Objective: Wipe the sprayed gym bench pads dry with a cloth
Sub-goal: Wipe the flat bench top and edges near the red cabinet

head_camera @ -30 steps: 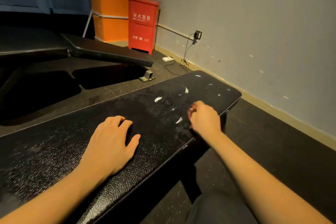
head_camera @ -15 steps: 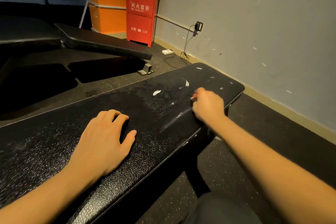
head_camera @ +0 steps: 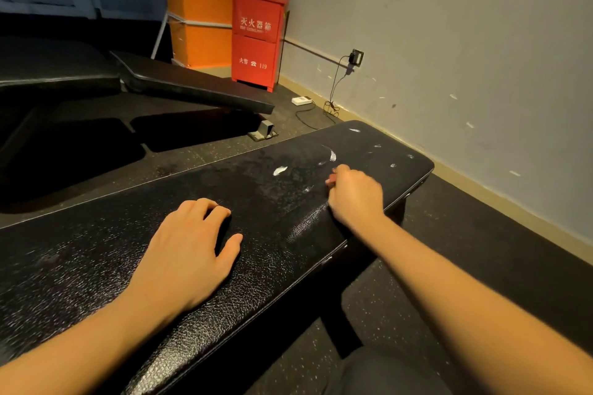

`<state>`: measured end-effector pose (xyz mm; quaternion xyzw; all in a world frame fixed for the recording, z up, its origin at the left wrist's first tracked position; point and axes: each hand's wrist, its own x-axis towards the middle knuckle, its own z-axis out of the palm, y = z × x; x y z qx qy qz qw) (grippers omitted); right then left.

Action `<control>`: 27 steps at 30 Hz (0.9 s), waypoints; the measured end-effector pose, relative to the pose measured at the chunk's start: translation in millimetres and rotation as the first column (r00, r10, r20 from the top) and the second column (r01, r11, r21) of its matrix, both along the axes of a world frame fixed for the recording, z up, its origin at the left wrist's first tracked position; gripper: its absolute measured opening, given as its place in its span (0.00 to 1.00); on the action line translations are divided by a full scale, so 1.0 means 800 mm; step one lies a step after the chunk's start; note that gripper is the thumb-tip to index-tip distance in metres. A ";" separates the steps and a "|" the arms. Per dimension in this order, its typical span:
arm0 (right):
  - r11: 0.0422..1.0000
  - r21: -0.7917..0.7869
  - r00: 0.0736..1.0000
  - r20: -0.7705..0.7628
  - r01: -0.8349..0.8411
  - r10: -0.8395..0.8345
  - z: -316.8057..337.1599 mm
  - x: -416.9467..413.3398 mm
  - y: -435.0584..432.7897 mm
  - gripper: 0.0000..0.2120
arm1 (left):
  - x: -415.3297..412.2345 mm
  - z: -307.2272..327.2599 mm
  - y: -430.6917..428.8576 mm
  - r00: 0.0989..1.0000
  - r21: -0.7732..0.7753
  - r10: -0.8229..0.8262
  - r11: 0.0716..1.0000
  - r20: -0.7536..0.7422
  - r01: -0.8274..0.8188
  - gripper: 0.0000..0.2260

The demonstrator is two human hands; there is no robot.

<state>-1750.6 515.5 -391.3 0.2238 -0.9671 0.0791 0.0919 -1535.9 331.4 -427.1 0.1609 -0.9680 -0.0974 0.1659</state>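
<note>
1. Bench pad (head_camera: 96, 266): black, grained upholstery. Runs from the lower left of the frame to the right of centre and ends in a rounded corner near the wall (head_camera: 449, 42). The surface shows a fine speckled sheen. There are several white marks (head_camera: 279, 170) on the far end, one of them a curved streak.

2. Left hand (head_camera: 189, 250): lower centre-left, palm down on the bench pad. The fingers (head_camera: 205, 205) are extended, loosely spread and lying flat, with the thumb out to the side. It holds nothing.

3. Right hand (head_camera: 356, 196): right of centre, over the far part of the pad, just beside the white marks. Knuckles up, with the fingers (head_camera: 337, 175) curled under and bunched narrow toward the surface. A small reddish spot shows at the tips. Whether they pinch anything cannot be told, and the hand is slightly blurred.

4. Second bench (head_camera: 192, 86): black, upper left, well apart from the first. Its tapered end points toward the centre, above a metal foot (head_camera: 264, 131) on the floor.

5. Fire cabinet (head_camera: 256, 38): red, upright, upper centre. It bears white lettering and the number 119, and stands against an orange column (head_camera: 208, 3).

6. Wall plug (head_camera: 356, 57): dark, on the grey wall. A thin cable (head_camera: 335, 86) hangs from it to the floor beside a small white box (head_camera: 301, 101).

7. Floor (head_camera: 481, 234): dark, speckled rubber, with a tan skirting strip along the wall.

8. Dark-clothed knee (head_camera: 385, 372): bottom edge, right of centre, below the pad.
</note>
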 end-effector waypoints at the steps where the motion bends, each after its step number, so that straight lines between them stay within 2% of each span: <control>1: 0.997 -0.033 0.996 0.040 -0.075 0.076 -0.002 0.026 -0.009 0.12 | 0.000 0.001 0.000 1.000 0.000 0.003 1.000 0.001 -0.003 0.21; 3: 0.970 -0.020 0.968 0.060 -0.242 0.242 -0.002 0.085 -0.019 0.08 | 0.000 0.001 0.000 1.000 0.007 0.008 1.000 0.002 -0.008 0.22; 5: 0.923 0.023 0.923 -0.019 -0.384 0.384 0.005 0.123 -0.019 0.16 | 0.000 0.001 0.000 1.000 0.005 0.007 1.000 0.005 -0.007 0.23; 7: 0.899 0.076 0.900 -0.041 -0.430 0.434 0.010 0.116 -0.015 0.20 | 0.002 0.001 0.000 1.000 0.003 0.005 1.000 0.002 -0.005 0.25; 9: 0.936 0.119 0.939 -0.053 -0.331 0.339 0.007 0.071 -0.011 0.17 | 0.002 0.000 -0.002 1.000 0.001 -0.003 1.000 -0.002 0.003 0.28; 11: 0.979 0.134 0.983 -0.086 -0.152 0.164 0.002 0.004 0.002 0.16 | 0.002 -0.002 -0.002 1.000 -0.004 -0.007 1.000 -0.007 0.007 0.29; 14: 0.991 0.112 0.993 -0.099 0.079 -0.068 -0.003 -0.069 0.021 0.13 | 0.000 -0.003 -0.003 1.000 -0.003 -0.004 1.000 -0.011 0.004 0.29; 16: 0.987 0.094 0.988 -0.097 0.128 -0.119 -0.006 -0.074 0.015 0.10 | -0.002 -0.002 -0.003 1.000 -0.006 -0.002 1.000 -0.003 0.002 0.28; 18: 0.997 0.057 0.996 -0.071 0.053 -0.049 -0.006 -0.044 -0.003 0.10 | -0.001 0.000 -0.001 1.000 -0.008 -0.005 1.000 0.010 0.005 0.28; 20: 0.992 0.012 0.992 0.027 -0.127 0.127 -0.004 0.011 -0.024 0.11 | 0.000 0.001 -0.001 1.000 -0.007 -0.003 1.000 0.011 0.003 0.28; 22: 0.936 0.016 0.931 0.107 -0.351 0.348 0.002 0.084 -0.036 0.09 | 0.001 0.004 0.000 1.000 -0.002 -0.006 1.000 0.024 0.006 0.28; 24: 0.843 0.052 0.843 0.092 -0.536 0.530 0.005 0.135 -0.036 0.08 | 0.002 0.004 0.001 1.000 0.002 -0.002 1.000 0.026 0.002 0.27; 25: 0.828 0.074 0.831 0.070 -0.555 0.551 0.006 0.134 -0.034 0.08 | 0.003 0.004 0.000 1.000 0.004 -0.002 1.000 0.027 0.002 0.27; 27: 0.893 0.101 0.898 0.034 -0.439 0.438 0.004 0.087 -0.028 0.07 | 0.004 0.005 0.001 1.000 0.007 -0.006 1.000 0.030 0.006 0.28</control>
